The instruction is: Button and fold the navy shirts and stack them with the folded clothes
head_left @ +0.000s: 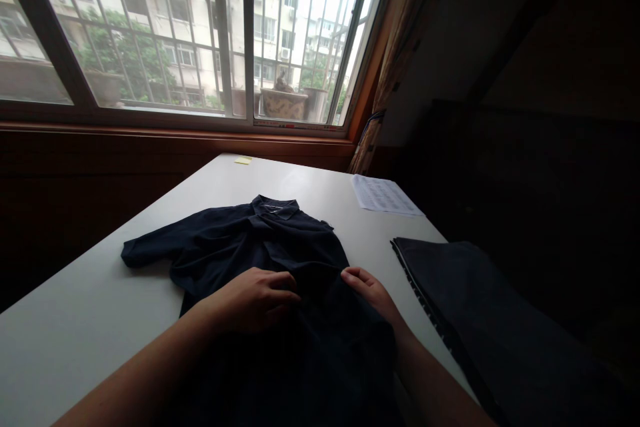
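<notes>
A dark navy collared shirt (220, 240) lies on the white table (90, 320), its collar toward the window and one sleeve spread to the left. My left hand (263, 299) rests over the middle of the shirt front, fingers bent and closed on the cloth. At the shirt's right side, my right hand (367, 287) pinches the fabric between thumb and fingers. Cloth is raised in folds between the two hands. The lower part of the shirt, near me, is lost in shadow.
Dark folded fabric (460, 280) hangs over the table's right edge. Printed paper sheets (385, 195) lie at the back right, and a yellow sticky note (243, 161) at the far edge. Beyond stands a barred window (200, 47) with a curtain (380, 93) beside it.
</notes>
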`<state>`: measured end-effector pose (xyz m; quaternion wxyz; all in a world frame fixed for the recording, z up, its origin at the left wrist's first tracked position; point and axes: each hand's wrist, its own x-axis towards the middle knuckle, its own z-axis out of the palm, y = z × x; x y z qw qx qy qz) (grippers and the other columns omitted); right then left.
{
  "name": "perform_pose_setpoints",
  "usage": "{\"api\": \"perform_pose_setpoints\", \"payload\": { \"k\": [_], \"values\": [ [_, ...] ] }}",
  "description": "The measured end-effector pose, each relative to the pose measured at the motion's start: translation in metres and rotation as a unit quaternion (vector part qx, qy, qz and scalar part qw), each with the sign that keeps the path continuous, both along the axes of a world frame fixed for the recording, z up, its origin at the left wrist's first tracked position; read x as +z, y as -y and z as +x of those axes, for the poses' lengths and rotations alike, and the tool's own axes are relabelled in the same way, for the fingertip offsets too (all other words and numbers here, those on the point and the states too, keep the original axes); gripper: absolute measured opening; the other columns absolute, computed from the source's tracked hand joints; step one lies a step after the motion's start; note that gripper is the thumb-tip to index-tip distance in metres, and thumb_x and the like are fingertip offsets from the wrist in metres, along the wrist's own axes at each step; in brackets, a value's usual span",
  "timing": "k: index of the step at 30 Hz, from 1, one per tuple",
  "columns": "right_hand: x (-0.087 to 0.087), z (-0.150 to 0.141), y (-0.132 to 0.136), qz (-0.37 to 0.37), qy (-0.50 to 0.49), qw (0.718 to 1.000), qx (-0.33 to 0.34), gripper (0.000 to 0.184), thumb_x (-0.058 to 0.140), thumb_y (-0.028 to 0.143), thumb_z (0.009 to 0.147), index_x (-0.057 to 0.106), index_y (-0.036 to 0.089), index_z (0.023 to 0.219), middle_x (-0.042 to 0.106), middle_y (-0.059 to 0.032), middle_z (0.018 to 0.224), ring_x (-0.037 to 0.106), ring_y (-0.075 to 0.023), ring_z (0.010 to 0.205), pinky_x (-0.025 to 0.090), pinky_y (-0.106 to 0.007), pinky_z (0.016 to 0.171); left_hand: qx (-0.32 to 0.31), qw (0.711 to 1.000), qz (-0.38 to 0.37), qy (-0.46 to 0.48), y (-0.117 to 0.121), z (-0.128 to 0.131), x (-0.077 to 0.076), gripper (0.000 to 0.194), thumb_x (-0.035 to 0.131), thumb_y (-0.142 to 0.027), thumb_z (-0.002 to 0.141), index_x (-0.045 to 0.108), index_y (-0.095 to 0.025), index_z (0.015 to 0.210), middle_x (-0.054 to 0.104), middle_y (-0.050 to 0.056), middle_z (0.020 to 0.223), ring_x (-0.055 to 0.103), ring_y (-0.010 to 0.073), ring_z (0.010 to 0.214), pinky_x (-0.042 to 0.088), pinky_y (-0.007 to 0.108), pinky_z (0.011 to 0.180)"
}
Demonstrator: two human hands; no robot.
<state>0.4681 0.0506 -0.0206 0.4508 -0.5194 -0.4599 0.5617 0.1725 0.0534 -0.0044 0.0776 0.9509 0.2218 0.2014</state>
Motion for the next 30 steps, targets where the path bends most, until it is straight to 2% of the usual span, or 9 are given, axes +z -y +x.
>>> {"api": "perform_pose_setpoints", "payload": {
  "k": [4, 7, 9, 11, 13, 15, 19, 25, 30],
  "values": [
    [0.003, 0.006, 0.001, 0.072, 0.085, 0.991, -0.081, 0.04, 0.081, 0.052, 0.071, 0.067, 0.021, 0.092, 0.067, -0.0025, 0.083, 0.063, -0.0216, 0.077, 0.05, -0.035, 0.071, -0.008, 1.0, 0.007, 0.01, 0.002, 0.001, -0.001, 0.03, 0.055, -0.027, 0.097, 0.065, -0.03, 0.125, 0.067, 0.005, 0.118, 0.07, 0.0175, 0.087, 0.054, 0.03, 0.076],
    [0.011, 0.005, 0.013, 0.237, 0.189, 0.938, -0.17, 0.021, 0.07, 0.041, 0.086, 0.064, 0.023, 0.094, 0.064, -0.0033, 0.09, 0.061, -0.0217, 0.083, 0.05, -0.037, 0.077, -0.012, 1.0, 0.007, 0.01, 0.004, 0.002, 0.0, 0.031, 0.057, -0.027, 0.096, 0.064, -0.03, 0.126, 0.067, 0.005, 0.119, 0.07, 0.018, 0.089, 0.054, 0.031, 0.077],
    [0.019, 0.001, 0.023, 0.347, 0.229, 0.896, -0.154, 0.008, 0.064, 0.031, 0.091, 0.062, 0.024, 0.094, 0.061, -0.003, 0.092, 0.06, -0.0206, 0.085, 0.05, -0.036, 0.079, -0.012, 1.0, 0.007, 0.0, 0.005, 0.004, 0.001, 0.031, 0.056, -0.028, 0.096, 0.063, -0.03, 0.127, 0.067, 0.005, 0.121, 0.07, 0.0186, 0.091, 0.054, 0.031, 0.077],
    [0.025, -0.005, 0.032, 0.409, 0.271, 0.869, -0.054, 0.005, 0.06, 0.023, 0.093, 0.061, 0.025, 0.097, 0.06, -0.0025, 0.09, 0.06, -0.0196, 0.083, 0.05, -0.034, 0.076, -0.012, 1.0, 0.01, -0.007, 0.006, 0.005, 0.002, 0.031, 0.056, -0.028, 0.097, 0.062, -0.029, 0.127, 0.067, 0.005, 0.121, 0.07, 0.0188, 0.091, 0.054, 0.03, 0.076],
    [0.026, -0.013, 0.037, 0.412, 0.335, 0.845, 0.061, 0.012, 0.059, 0.018, 0.092, 0.062, 0.026, 0.1, 0.061, -0.0031, 0.091, 0.06, -0.0201, 0.084, 0.051, -0.035, 0.077, -0.006, 1.0, 0.016, -0.009, 0.005, 0.006, 0.001, 0.031, 0.055, -0.027, 0.097, 0.062, -0.028, 0.128, 0.068, 0.005, 0.119, 0.07, 0.0186, 0.091, 0.054, 0.03, 0.076],
    [0.024, -0.019, 0.037, 0.382, 0.405, 0.823, 0.113, 0.012, 0.059, 0.016, 0.091, 0.063, 0.024, 0.099, 0.062, -0.0044, 0.094, 0.061, -0.0216, 0.089, 0.05, -0.036, 0.081, 0.0, 1.0, 0.02, -0.009, 0.004, 0.006, -0.002, 0.031, 0.055, -0.026, 0.098, 0.062, -0.028, 0.127, 0.069, 0.005, 0.118, 0.07, 0.0183, 0.09, 0.054, 0.029, 0.076],
    [0.014, -0.021, 0.029, 0.307, 0.508, 0.8, 0.091, 0.001, 0.062, 0.021, 0.09, 0.062, 0.022, 0.09, 0.063, -0.0055, 0.095, 0.06, -0.0242, 0.091, 0.049, -0.04, 0.083, -0.007, 0.999, 0.032, -0.006, 0.002, 0.008, -0.007, 0.028, 0.055, -0.026, 0.098, 0.064, -0.027, 0.124, 0.07, 0.004, 0.115, 0.071, 0.0181, 0.089, 0.055, 0.029, 0.077],
    [0.011, -0.019, 0.029, 0.272, 0.547, 0.786, 0.098, 0.018, 0.073, 0.032, 0.081, 0.064, 0.022, 0.093, 0.064, -0.0061, 0.098, 0.058, -0.0273, 0.094, 0.049, -0.04, 0.081, -0.017, 0.999, 0.042, 0.013, 0.003, 0.01, -0.006, 0.023, 0.054, -0.028, 0.1, 0.067, -0.025, 0.119, 0.072, 0.005, 0.111, 0.072, 0.0168, 0.086, 0.055, 0.027, 0.074],
    [0.015, -0.019, 0.03, 0.276, 0.505, 0.813, 0.09, 0.007, 0.059, 0.022, 0.088, 0.064, 0.023, 0.084, 0.065, -0.0034, 0.088, 0.061, -0.0222, 0.084, 0.047, -0.036, 0.077, -0.032, 0.998, 0.033, 0.035, 0.003, 0.01, -0.002, 0.022, 0.052, -0.026, 0.101, 0.068, -0.024, 0.117, 0.073, 0.005, 0.108, 0.072, 0.0157, 0.085, 0.055, 0.025, 0.073]
  ]
}}
